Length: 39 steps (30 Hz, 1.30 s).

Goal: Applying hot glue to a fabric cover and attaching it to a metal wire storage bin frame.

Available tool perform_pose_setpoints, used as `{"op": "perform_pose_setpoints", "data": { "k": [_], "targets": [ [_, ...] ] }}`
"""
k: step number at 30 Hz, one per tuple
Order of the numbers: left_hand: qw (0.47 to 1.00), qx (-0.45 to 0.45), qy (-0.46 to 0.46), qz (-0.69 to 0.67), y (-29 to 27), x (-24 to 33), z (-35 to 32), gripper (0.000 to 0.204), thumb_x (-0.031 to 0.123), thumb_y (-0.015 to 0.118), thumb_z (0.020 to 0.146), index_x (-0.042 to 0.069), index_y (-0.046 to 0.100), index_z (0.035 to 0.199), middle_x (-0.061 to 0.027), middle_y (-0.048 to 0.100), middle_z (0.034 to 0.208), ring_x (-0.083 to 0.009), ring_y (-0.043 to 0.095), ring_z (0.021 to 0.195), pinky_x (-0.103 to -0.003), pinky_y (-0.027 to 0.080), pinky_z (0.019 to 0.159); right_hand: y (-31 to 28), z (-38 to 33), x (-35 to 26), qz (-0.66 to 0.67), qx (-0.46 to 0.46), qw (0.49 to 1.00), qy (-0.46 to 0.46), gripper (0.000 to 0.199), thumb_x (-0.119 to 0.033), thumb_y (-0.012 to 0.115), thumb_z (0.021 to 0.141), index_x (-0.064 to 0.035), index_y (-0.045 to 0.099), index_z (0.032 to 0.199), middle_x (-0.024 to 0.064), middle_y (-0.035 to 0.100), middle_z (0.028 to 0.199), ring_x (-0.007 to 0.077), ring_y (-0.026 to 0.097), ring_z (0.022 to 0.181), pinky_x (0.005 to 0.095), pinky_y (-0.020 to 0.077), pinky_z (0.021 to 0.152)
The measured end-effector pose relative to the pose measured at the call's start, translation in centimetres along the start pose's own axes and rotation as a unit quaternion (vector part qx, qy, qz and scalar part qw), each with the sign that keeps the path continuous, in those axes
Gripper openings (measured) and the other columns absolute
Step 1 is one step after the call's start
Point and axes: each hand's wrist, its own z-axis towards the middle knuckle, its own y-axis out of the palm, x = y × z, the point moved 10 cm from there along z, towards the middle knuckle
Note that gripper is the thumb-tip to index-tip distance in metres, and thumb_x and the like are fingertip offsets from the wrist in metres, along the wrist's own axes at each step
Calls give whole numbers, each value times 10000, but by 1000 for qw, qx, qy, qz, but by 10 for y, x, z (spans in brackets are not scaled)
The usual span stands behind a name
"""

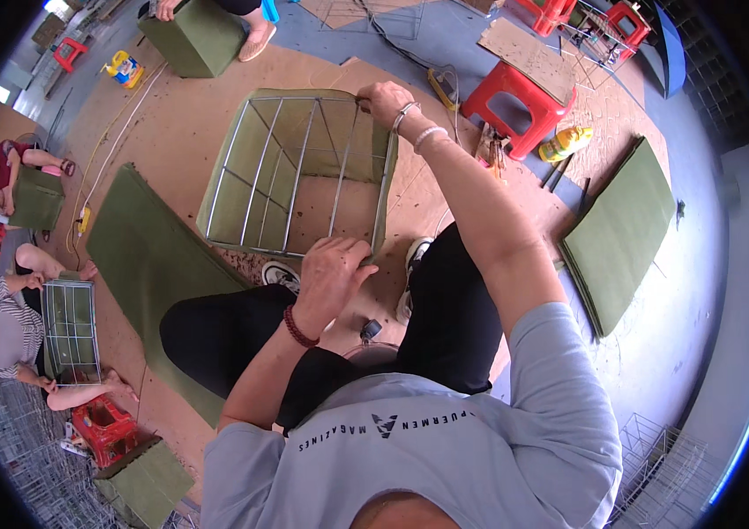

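Observation:
In front of me stands an open box made of a metal wire frame [290, 189] with green fabric [251, 210] around its sides. Brown board shows through the bars. My right hand [385, 103] is closed on the far right corner, its fingers pinching the fabric edge against the wire. At the near right corner, my left hand [335, 271] curls over the rim, gripping the covered frame; some of its fingertips are hidden. Left of the box, a large green fabric sheet [149, 264] lies flat beside my knee.
A red stool [520, 110] with a board on it stands at the far right, near a yellow bottle [566, 144]. Stacked green sheets [621, 234] lie to the right. Several people work nearby. A small black item [371, 331] sits between my feet.

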Motion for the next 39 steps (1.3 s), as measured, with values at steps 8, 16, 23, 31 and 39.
{"op": "perform_pose_setpoints", "data": {
  "k": [8,16,23,31,39],
  "targets": [
    [1000,16,-14,18,-38,-16,11,228,102,810,717,52,642,864,-84,649,838,-285,646,857,-407,496,856,-49,-23,21,-55,132,988,50,208,-230,616,880,-166,749,1026,132,743,946,320,718,924,434,575,799],
    [998,10,42,47,-36,-29,13,282,69,824,692,68,703,947,-49,656,970,-233,619,1011,-449,421,1083,-38,-68,107,122,37,987,102,268,-300,675,869,-101,774,1018,156,746,870,294,730,849,394,563,824],
    [989,-1,146,7,-7,15,2,239,178,834,689,71,693,850,-57,613,881,-235,608,935,-394,475,916,-45,-72,111,131,73,983,105,258,-286,695,887,-54,778,966,98,766,850,204,740,808,341,565,790],
    [994,66,62,68,4,25,3,167,137,771,775,67,626,729,-68,597,810,-262,604,832,-394,479,743,-57,-92,187,529,168,789,264,248,-244,608,1018,-30,710,1090,79,741,938,193,747,810,321,597,674],
    [993,76,37,81,6,20,2,141,154,738,810,77,646,736,-57,590,786,-245,605,826,-392,491,742,-34,-99,152,348,-6,907,239,583,-532,659,935,45,734,967,128,739,874,231,743,809,368,600,686]
  ]
}}
